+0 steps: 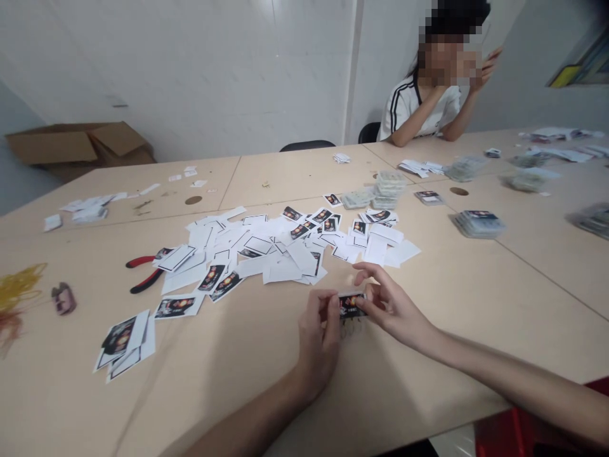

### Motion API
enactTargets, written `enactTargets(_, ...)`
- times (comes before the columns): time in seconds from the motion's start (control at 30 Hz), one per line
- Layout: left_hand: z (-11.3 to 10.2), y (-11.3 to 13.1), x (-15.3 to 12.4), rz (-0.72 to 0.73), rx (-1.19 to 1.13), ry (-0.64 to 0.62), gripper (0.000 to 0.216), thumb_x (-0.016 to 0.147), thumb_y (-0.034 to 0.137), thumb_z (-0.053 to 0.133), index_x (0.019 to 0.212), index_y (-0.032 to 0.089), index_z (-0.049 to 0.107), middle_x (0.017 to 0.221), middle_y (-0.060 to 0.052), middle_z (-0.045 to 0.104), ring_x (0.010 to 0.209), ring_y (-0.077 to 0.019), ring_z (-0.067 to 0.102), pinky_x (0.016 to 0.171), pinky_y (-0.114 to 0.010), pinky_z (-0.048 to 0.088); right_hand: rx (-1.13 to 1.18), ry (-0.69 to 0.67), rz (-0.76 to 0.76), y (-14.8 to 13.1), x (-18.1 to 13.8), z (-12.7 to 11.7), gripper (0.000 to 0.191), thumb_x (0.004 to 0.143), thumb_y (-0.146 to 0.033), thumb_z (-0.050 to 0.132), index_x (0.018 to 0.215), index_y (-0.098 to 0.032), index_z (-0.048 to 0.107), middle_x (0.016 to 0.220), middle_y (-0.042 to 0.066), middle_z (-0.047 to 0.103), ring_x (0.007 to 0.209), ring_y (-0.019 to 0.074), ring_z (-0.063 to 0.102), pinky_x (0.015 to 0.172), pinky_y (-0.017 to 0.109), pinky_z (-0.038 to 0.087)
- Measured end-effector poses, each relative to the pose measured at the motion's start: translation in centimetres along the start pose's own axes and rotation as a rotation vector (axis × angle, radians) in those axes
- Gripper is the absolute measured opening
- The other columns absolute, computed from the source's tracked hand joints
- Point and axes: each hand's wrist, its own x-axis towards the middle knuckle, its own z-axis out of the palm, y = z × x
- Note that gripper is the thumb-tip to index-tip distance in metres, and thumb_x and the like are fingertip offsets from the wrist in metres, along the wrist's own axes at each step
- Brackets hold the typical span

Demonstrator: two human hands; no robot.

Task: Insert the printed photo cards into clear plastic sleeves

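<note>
Near the table's front edge I hold a small clear case with a dark printed label (351,307) between both hands. My left hand (321,330) pinches its left end between thumb and fingers. On its right end lies the thumb of my right hand (387,304), with the index finger raised and bent. Thin curved shapes show below the label, too small to name. Just beyond my hands spreads a loose heap of cut paper labels (285,260), some with the dark print up and others white side up.
Red-handled pliers (145,273) lie left of the heap. Stacked clear cases (387,187) stand behind it, with labelled cases (478,223) to the right. Yellow strands (21,285) lie at the far left. A person (428,108) sits across the table; a cardboard box (78,146) is behind.
</note>
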Motion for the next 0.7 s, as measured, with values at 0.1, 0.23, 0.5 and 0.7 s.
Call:
enactTargets(0.1,-0.03,0.07,0.05,-0.011,0.018,-0.007,0.012,0.082,0.028,0.038,0.084,0.019,0.045,0.068,0.002,0.051,0.062,-0.0097,0.051,0.056,-0.02,0.04,0.053,-0.02,0.04,0.31,0.21,-0.11,0.039,0.076,-0.017,0.046,0.112,-0.025,0.032,0.092,0.001,0.041,0.049,0.0042,0.035,0.048,0.019,0.034)
enactTargets(0.23,-0.07,0.24,0.08,-0.022,0.021,-0.02,0.013,0.082,0.028,0.038,0.084,0.018,0.045,0.067,0.002,0.052,0.06,-0.0096,0.051,0.054,-0.02,0.039,0.117,-0.04,0.074,0.63,0.33,-0.21,0.04,0.075,-0.018,0.048,0.111,-0.025,0.032,0.092,0.0,0.04,0.049,0.0039,0.035,0.047,0.019,0.034)
enactTargets(0.5,-0.13,0.2,0.09,-0.017,0.011,-0.01,0.012,0.081,0.029,0.039,0.084,0.018,0.045,0.066,0.003,0.053,0.059,-0.0089,0.052,0.054,-0.019,0.04,0.224,-0.053,0.105,0.7,0.45,-0.23,0.04,0.073,-0.022,0.051,0.108,-0.024,0.033,0.088,-0.001,0.039,0.048,0.0031,0.034,0.046,0.019,0.032)
enactTargets(0.7,-0.15,0.3,0.1,0.004,-0.009,0.035,0.012,0.081,0.028,0.039,0.081,0.018,0.047,0.064,0.003,0.052,0.056,-0.0082,0.05,0.052,-0.018,0.039,0.323,-0.057,0.187,0.36,0.65,-0.63,0.04,0.069,-0.025,0.057,0.103,-0.024,0.037,0.084,-0.002,0.041,0.048,0.0027,0.034,0.048,0.019,0.031)
